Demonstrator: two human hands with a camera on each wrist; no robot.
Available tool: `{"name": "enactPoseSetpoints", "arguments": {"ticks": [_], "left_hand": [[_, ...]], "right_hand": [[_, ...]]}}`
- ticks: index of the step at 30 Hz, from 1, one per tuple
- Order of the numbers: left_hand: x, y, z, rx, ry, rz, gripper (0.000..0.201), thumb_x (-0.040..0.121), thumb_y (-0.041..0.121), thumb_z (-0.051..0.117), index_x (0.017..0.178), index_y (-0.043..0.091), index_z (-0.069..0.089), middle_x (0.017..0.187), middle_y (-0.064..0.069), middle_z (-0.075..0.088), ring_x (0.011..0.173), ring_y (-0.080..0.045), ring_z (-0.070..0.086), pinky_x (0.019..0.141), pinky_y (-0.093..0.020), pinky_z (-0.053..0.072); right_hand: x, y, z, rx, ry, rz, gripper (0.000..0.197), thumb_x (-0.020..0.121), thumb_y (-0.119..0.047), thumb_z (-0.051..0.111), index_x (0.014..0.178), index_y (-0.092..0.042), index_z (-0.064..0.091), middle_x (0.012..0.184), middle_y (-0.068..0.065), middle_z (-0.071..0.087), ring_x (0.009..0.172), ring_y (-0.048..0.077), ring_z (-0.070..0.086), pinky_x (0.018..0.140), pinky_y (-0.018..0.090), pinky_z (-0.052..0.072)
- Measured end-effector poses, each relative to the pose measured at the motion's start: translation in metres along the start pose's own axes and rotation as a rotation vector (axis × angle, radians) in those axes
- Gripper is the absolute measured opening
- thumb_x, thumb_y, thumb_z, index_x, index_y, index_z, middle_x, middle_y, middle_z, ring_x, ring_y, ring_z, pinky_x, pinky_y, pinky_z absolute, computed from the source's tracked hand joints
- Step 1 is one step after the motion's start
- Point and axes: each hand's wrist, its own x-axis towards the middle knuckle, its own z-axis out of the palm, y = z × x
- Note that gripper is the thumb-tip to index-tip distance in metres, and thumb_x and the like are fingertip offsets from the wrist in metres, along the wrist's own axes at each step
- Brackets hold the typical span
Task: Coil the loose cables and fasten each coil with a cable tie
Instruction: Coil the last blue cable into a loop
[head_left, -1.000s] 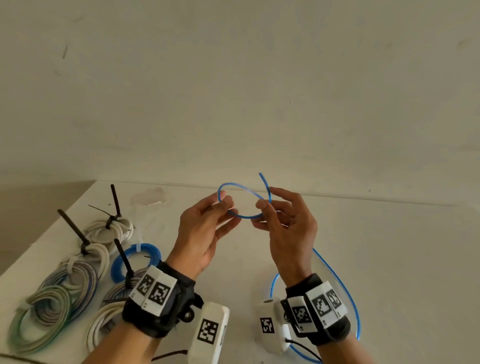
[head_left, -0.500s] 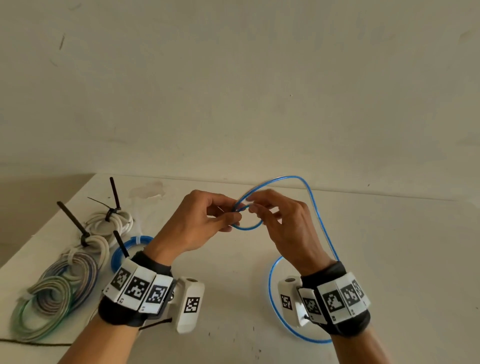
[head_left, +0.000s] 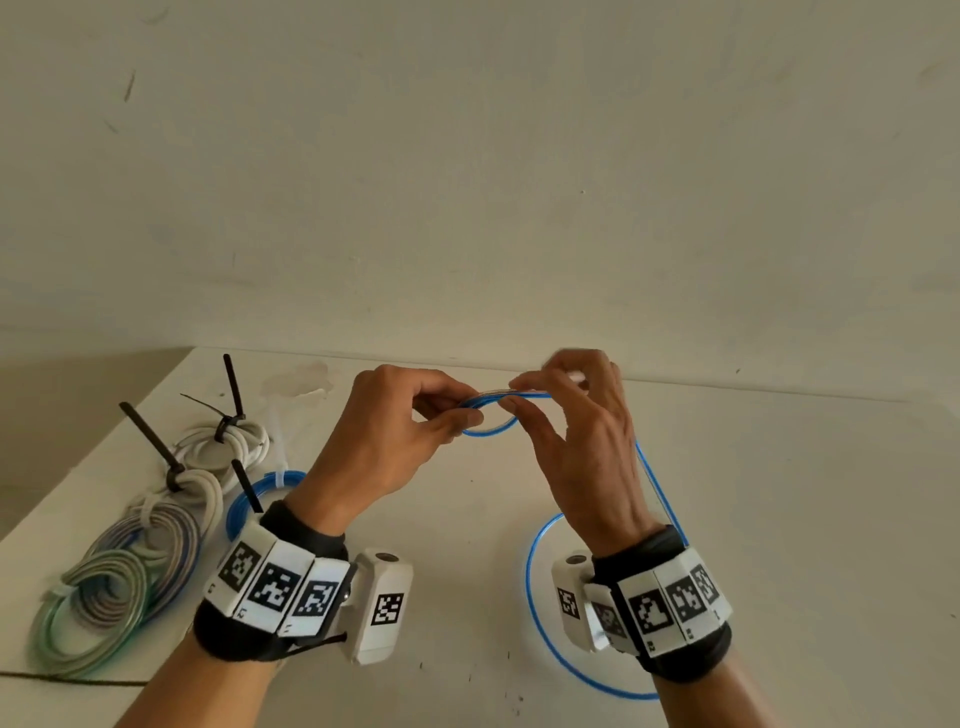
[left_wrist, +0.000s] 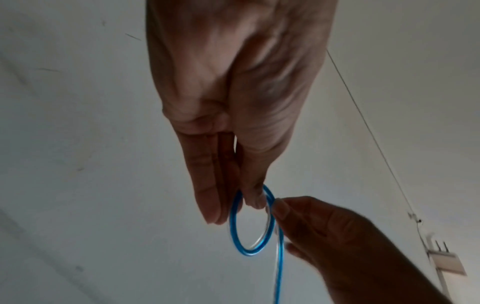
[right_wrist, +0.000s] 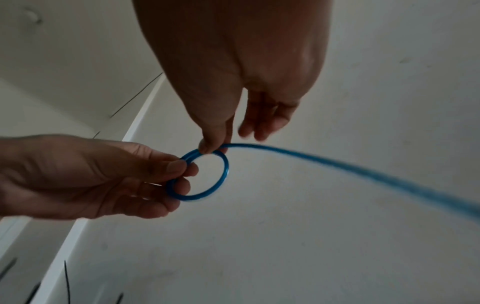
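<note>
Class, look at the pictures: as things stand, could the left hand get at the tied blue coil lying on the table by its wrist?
Probably not at once: the left hand pinches the blue cable loop, raised above the table. The tied blue coil lies near, partly under its wrist; nothing else blocks it.

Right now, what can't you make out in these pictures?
- Blue cable: free end, head view, hidden behind the right hand and wristband.
- Cable's trailing stretch: right wrist view, motion-blurred, cut by the edge.
- Tied coils: their number, head view, overlapping, partly behind the left hand wristband.
</note>
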Motion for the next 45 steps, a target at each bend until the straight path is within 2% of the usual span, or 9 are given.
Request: {"name": "enactPoseSetpoints", "arguments": {"ticks": [3,9,17,23,28,35,39,41,45], "left_hand": [[0.0,0.005,-0.004,-0.106,0.006,-0.012,0.017,0.078,0.025,0.081,0.094,0.026,0.077,0.074,0.007,0.075,0.072,-0.014,0.074,0.07,-0.024,0.061],[0.001,0.006,-0.001,-0.56,0.031,-0.206,0.024,0.08,0.013,0.075,0.104,0.01,0.075,0.09,-0.012,0.077,0.08,-0.026,0.075,0.077,-0.042,0.064],[-0.002,0.004,-0.005,-0.221,-0.149,-0.127,0.034,0.077,0.028,0.081,0.11,0.02,0.077,0.096,0.005,0.079,0.094,-0.013,0.075,0.086,-0.027,0.059],[-0.002,0.008,-0.004,-0.379,-0.18,-0.246,0.028,0.072,0.021,0.081,0.097,0.01,0.078,0.086,-0.009,0.079,0.082,-0.026,0.077,0.076,-0.035,0.063],[-0.002,0.007,-0.004,-0.457,-0.168,-0.293,0.028,0.073,0.022,0.078,0.098,0.009,0.077,0.084,-0.014,0.077,0.08,-0.027,0.076,0.071,-0.029,0.062],[-0.001,0.011,-0.008,-0.667,-0.002,-0.299,0.028,0.077,0.019,0.074,0.103,0.007,0.075,0.087,-0.015,0.077,0.082,-0.025,0.075,0.072,-0.03,0.062],[-0.003,0.021,-0.004,-0.546,-0.179,-0.294,0.041,0.088,0.043,0.06,0.104,0.006,0.069,0.088,-0.012,0.075,0.088,-0.028,0.075,0.082,-0.036,0.062],[-0.004,0.026,0.0,-0.443,-0.249,-0.324,0.049,0.096,0.053,0.046,0.095,0.009,0.067,0.078,-0.007,0.07,0.08,-0.024,0.072,0.083,-0.035,0.061],[-0.009,0.031,0.015,-0.477,-0.199,-0.356,0.035,0.107,0.034,0.042,0.083,0.012,0.054,0.061,0.004,0.05,0.057,-0.01,0.05,0.075,-0.037,0.053]], "right_hand": [[0.005,-0.002,-0.007,0.226,-0.074,0.059,0.008,0.093,-0.022,0.072,0.098,-0.016,0.072,0.095,-0.008,0.072,0.088,0.007,0.068,0.079,0.025,0.053],[0.007,-0.01,-0.014,0.584,0.02,0.294,0.01,0.091,-0.014,0.073,0.101,-0.016,0.073,0.083,-0.002,0.076,0.069,0.018,0.072,0.051,0.025,0.056],[0.006,-0.007,-0.019,0.478,-0.19,0.229,0.006,0.092,-0.017,0.073,0.097,-0.017,0.076,0.081,-0.014,0.071,0.068,0.011,0.065,0.056,0.023,0.051],[0.008,-0.009,-0.024,0.36,-0.176,0.14,0.005,0.09,-0.018,0.075,0.095,-0.019,0.077,0.085,-0.015,0.073,0.082,0.007,0.068,0.063,0.01,0.045],[0.006,-0.017,-0.019,0.4,-0.086,0.196,0.01,0.09,-0.025,0.074,0.097,-0.017,0.077,0.089,-0.013,0.075,0.081,0.012,0.072,0.058,0.025,0.057],[0.004,-0.033,-0.011,0.633,-0.026,0.337,0.01,0.091,-0.011,0.074,0.101,-0.009,0.074,0.087,0.0,0.077,0.076,0.02,0.076,0.056,0.028,0.06],[0.007,-0.024,-0.023,0.585,-0.149,0.303,0.004,0.09,-0.011,0.075,0.093,-0.013,0.075,0.082,-0.003,0.075,0.073,0.019,0.074,0.055,0.024,0.056],[0.006,-0.023,-0.028,0.504,-0.312,0.244,0.005,0.091,-0.014,0.074,0.094,-0.017,0.077,0.082,-0.009,0.075,0.075,0.013,0.072,0.058,0.02,0.055],[0.006,-0.028,-0.027,0.368,-0.343,0.098,0.007,0.093,-0.015,0.072,0.098,-0.014,0.078,0.082,-0.017,0.072,0.078,0.005,0.07,0.064,0.012,0.051]]}}
